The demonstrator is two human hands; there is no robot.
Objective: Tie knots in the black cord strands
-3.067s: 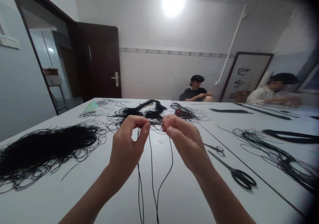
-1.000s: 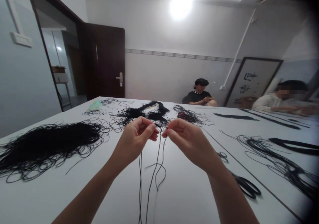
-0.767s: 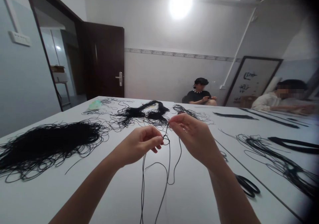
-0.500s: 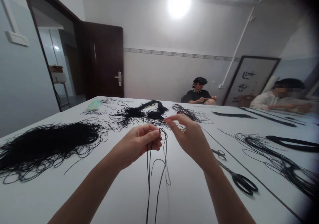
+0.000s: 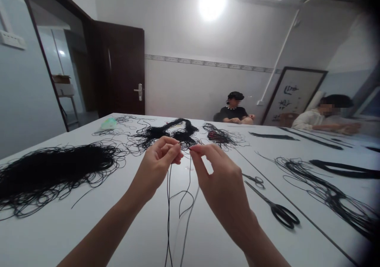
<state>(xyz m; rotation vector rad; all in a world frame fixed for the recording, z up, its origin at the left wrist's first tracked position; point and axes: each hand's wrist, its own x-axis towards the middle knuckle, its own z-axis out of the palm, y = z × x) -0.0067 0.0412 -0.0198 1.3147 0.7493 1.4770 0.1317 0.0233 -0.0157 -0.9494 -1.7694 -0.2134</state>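
Thin black cords hang down from between my hands over the white table. My left hand is closed, thumb against fingers, pinching the cords near their upper end. Just to its right, my right hand pinches a strand of the black cord between thumb and forefinger. A small gap separates the fingertips of the two hands. One loop of cord curls below them. Behind the hands lies a tangled heap of black cord.
A big black cord bundle lies at left, a pale green item behind it. Large scissors, small scissors and more cord lie at right. Two people sit across the table.
My right hand has closed from a looser shape into a pinch on a strand. My left hand has shifted slightly up and left. The view has turned a little.
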